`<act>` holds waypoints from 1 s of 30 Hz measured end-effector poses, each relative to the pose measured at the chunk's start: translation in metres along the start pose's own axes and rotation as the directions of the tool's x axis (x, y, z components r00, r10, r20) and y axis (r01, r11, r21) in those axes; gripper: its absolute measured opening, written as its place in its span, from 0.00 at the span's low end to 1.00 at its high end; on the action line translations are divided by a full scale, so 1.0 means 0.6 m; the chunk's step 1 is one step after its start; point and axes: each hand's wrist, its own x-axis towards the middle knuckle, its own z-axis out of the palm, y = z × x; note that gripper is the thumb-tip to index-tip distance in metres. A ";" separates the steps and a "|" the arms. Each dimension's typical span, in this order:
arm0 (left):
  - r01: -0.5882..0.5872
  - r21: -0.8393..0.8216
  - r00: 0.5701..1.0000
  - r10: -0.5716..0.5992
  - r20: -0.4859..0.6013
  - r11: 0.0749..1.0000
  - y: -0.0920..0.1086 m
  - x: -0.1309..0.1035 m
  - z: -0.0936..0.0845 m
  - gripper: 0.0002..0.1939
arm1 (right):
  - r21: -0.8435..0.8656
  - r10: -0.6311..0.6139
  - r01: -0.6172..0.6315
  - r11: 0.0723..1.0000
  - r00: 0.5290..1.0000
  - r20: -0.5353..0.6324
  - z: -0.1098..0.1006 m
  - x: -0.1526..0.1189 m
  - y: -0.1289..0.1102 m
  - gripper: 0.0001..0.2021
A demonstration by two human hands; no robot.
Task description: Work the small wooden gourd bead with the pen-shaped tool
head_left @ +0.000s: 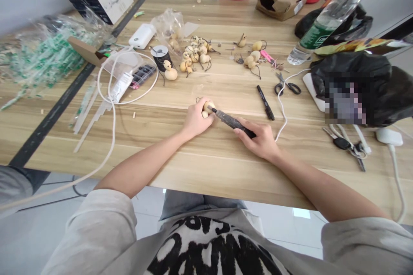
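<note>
Near the middle of the table, my left hand [197, 121] is closed around a small pale gourd [209, 106], whose lower part is partly covered by the fingers. A dark cord loop sticks out beside it. My right hand [258, 137] grips a dark grey handled tool [230, 121] with a narrow tip; its exact kind is unclear. That tip touches or nearly touches the gourd's top. Beyond the hands lies a cluster of small gourds [193, 53] with black cords, some with drawn-on marks. One gourd [170, 72] leans by a spool of black cord [161, 56].
To the right lie a black marker [266, 103], scissors [286, 87], keys [345, 144] and a black plastic bag [383, 86]. A water bottle [318, 34] stands behind. Glue sticks [93, 114], a looping white cable [113, 137] and green-white wrapped packets [51, 51] occupy the left.
</note>
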 end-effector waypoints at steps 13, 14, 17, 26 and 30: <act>0.021 0.012 1.000 -0.021 0.009 1.000 0.002 0.001 0.000 0.10 | -0.002 0.008 -0.008 1.000 1.000 0.019 0.000 0.000 -0.003 0.18; 0.022 0.014 1.000 -0.023 0.007 1.000 0.002 0.001 0.000 0.10 | -0.007 0.002 -0.002 1.000 1.000 0.027 0.000 0.000 -0.003 0.18; 0.017 0.015 1.000 -0.017 0.003 1.000 0.001 0.001 0.001 0.10 | -0.018 0.000 0.001 1.000 1.000 0.019 0.001 -0.001 -0.002 0.18; 0.019 0.017 1.000 -0.019 0.007 1.000 0.002 0.001 0.000 0.10 | -0.011 0.015 -0.015 1.000 1.000 0.009 0.000 0.000 -0.001 0.18; 0.026 0.018 1.000 -0.026 0.008 0.999 0.001 0.002 0.000 0.11 | -0.027 -0.003 0.003 1.000 1.000 0.023 0.001 -0.001 0.000 0.18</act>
